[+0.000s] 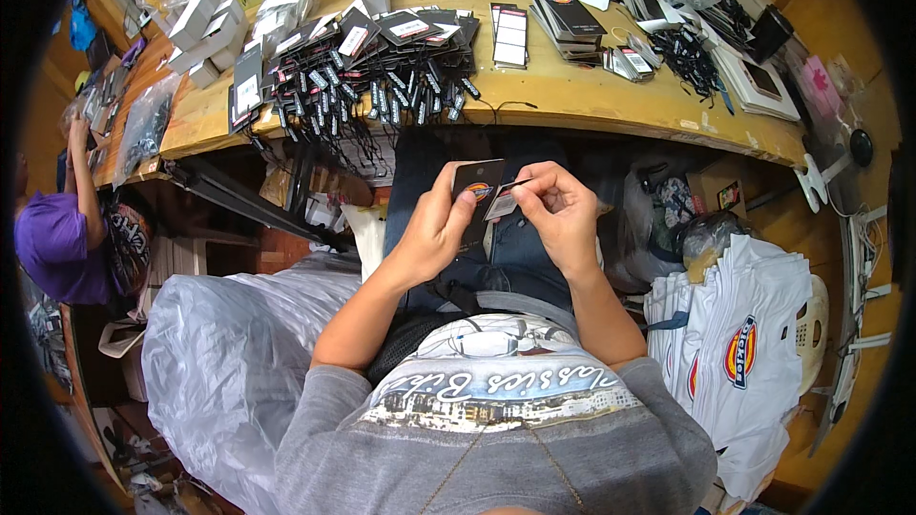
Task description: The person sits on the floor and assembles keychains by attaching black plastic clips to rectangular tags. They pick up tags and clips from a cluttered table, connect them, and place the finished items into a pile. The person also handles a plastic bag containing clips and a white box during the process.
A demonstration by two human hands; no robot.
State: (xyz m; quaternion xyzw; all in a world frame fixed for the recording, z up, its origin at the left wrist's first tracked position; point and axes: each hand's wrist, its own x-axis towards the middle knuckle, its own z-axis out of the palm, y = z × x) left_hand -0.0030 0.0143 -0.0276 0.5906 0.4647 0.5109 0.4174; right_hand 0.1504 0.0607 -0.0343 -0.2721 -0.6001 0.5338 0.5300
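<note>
From where I stood, I could see a black tag (485, 174), long and flat, held face up in the left hand (439, 226), its upper edge tipped slightly askew. It bore a small coloured emblem, partly covered by the thumb, with faint pale print near its lower end. Just right of the emblem, a smaller card (502, 202) with a pale printed face slanted, pinched at the fingertips of the right hand (565, 217). Whether the two were joined, I couldn't tell.

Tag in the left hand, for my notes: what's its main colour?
The tag is mainly black, shown in the head view.
</note>
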